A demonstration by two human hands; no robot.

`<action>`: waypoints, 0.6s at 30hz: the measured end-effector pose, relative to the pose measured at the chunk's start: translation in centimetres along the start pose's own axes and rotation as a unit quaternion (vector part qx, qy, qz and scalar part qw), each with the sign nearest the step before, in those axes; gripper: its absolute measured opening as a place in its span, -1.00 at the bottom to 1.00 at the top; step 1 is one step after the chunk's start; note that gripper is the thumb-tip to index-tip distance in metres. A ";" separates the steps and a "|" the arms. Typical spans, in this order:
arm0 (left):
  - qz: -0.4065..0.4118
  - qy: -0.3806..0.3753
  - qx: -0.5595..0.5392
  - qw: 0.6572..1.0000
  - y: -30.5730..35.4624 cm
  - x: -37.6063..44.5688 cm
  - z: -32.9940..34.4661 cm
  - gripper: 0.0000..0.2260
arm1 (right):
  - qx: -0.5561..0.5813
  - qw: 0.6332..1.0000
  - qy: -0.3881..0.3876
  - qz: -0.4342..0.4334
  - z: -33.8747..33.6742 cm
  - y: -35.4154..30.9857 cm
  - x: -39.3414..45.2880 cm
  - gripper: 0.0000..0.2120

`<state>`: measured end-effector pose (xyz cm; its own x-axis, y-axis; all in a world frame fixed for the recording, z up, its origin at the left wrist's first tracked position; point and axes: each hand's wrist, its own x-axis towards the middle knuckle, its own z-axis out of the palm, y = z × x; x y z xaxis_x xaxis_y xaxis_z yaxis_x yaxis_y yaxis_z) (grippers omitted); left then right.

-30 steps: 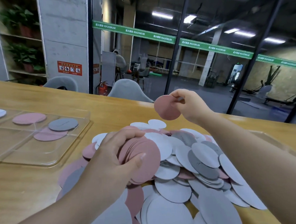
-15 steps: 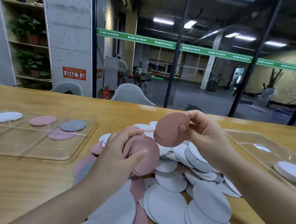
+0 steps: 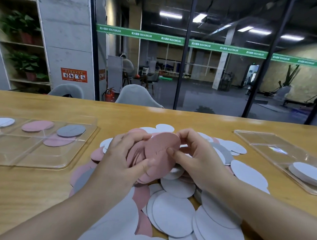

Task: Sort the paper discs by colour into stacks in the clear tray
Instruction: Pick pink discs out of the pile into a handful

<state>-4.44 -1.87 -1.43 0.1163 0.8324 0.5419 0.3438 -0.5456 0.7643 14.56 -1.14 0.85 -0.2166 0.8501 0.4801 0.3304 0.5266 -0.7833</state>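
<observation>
A bundle of pink discs (image 3: 137, 156) is gripped in the left hand (image 3: 119, 162), fingers curled over its far edge and thumb under, above the loose pile (image 3: 175, 200). A further pink disc (image 3: 162, 153) is pinched against it by the right hand (image 3: 196, 158). The bundle could fan and spill — the grip is only at the edges (paper slides easily). Two clear trays are seen: the left tray (image 3: 69, 164) holds two pink, one grey, one white stack; the right tray (image 3: 262, 139) one white stack.
</observation>
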 end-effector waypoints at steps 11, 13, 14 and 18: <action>0.041 -0.026 0.036 0.998 0.9 -0.7 0.3 -0.48 | -0.186 0.978 -0.051 -0.076 -0.1 0.4 -0.2 -0.70; 0.040 -0.038 0.044 0.998 0.9 -0.7 0.4 -0.46 | -0.213 0.971 -0.064 -0.093 0.0 0.6 -0.3 -0.69; 0.040 -0.041 0.050 0.997 0.9 -0.7 0.4 -0.46 | -0.219 0.967 -0.071 -0.105 -0.1 0.7 -0.3 -0.68; 0.054 -0.045 0.069 0.995 0.7 -0.8 0.4 -0.45 | -0.258 0.951 -0.081 -0.152 -0.6 0.6 -0.2 -0.68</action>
<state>-3.89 -2.88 -1.41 0.2392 0.7789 0.5798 0.4492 -0.6182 0.6451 15.34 -1.04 0.52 -0.4988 0.6666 0.5539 0.6271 0.7187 -0.3003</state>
